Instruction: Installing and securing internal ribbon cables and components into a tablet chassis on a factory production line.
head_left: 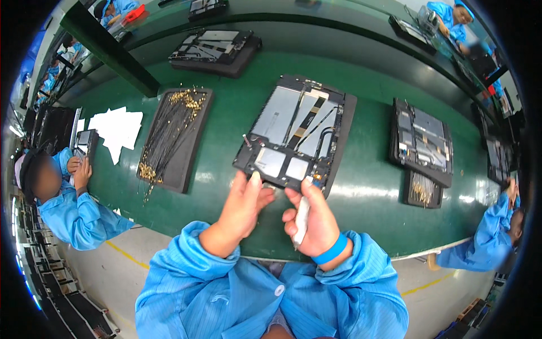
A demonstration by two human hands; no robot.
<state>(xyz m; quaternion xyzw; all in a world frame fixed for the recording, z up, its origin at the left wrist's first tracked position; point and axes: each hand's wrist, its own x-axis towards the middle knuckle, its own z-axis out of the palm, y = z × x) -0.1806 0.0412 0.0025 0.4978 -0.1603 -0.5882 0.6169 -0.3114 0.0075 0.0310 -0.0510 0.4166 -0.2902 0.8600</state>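
An opened tablet (297, 124) with bare batteries, black ribbon cables and thin wires lies tilted on a dark foam tray (344, 124) in front of me. My left hand (241, 206) grips the tablet's near left edge, thumb on top and fingers curled below. My right hand (318, 223) is closed around a slim white tool (302, 219), whose exact kind I cannot make out. The right thumb and fingertips are at the tablet's near right corner, by small gold parts. A blue band circles my right wrist.
Left of the tablet, a dark tray (199, 133) holds black cables with gold ends, near torn white sheets (117, 131). Other opened tablets lie at the back (212, 46) and right (422, 135), the latter over another cable tray (432, 199). Co-workers sit either side; a green post (110, 53) rises back left.
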